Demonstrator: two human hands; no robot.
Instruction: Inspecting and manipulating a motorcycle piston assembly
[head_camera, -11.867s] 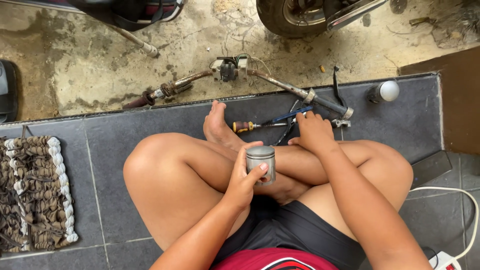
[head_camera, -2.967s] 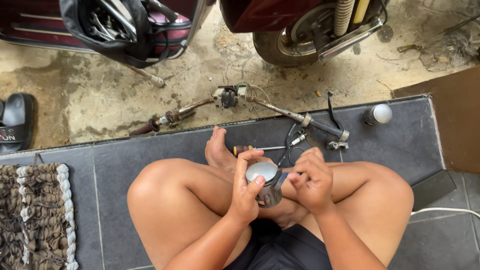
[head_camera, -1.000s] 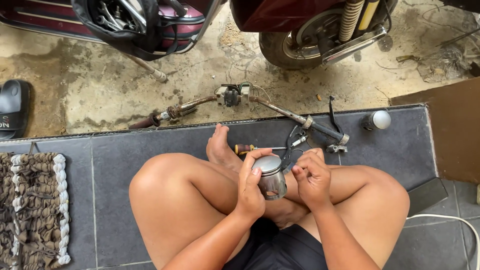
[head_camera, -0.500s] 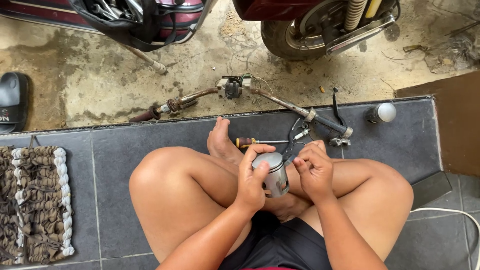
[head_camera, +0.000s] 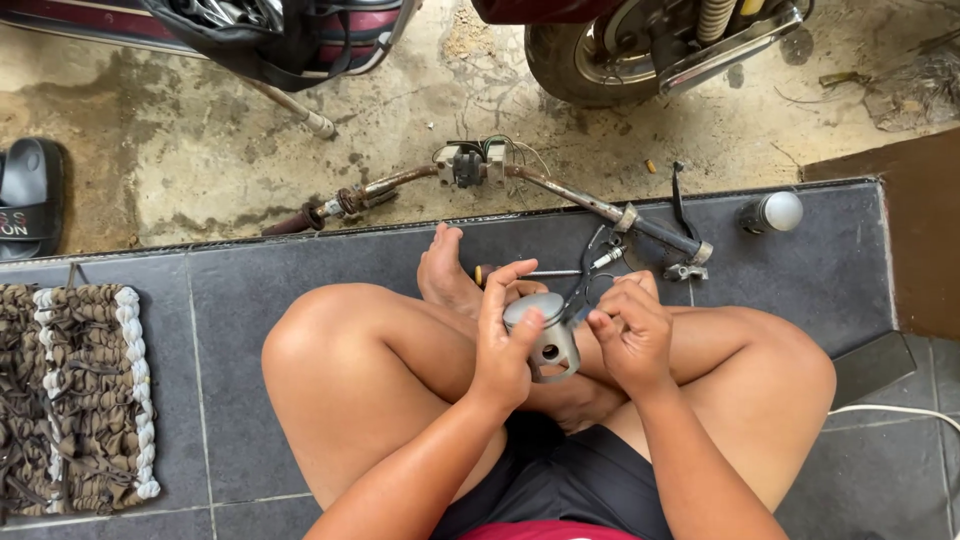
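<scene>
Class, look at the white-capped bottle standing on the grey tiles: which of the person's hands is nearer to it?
Right. The right hand lies below-left of the bottle, across bare tile; the left hand, gripping the metal piston, sits farther left.

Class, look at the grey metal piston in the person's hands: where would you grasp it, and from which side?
Grasp the piston around its round skirt, coming from the left as the left hand does. The curved wall suits a wrapping grip, and this leaves the side pin hole and right side free for the right hand.
</scene>
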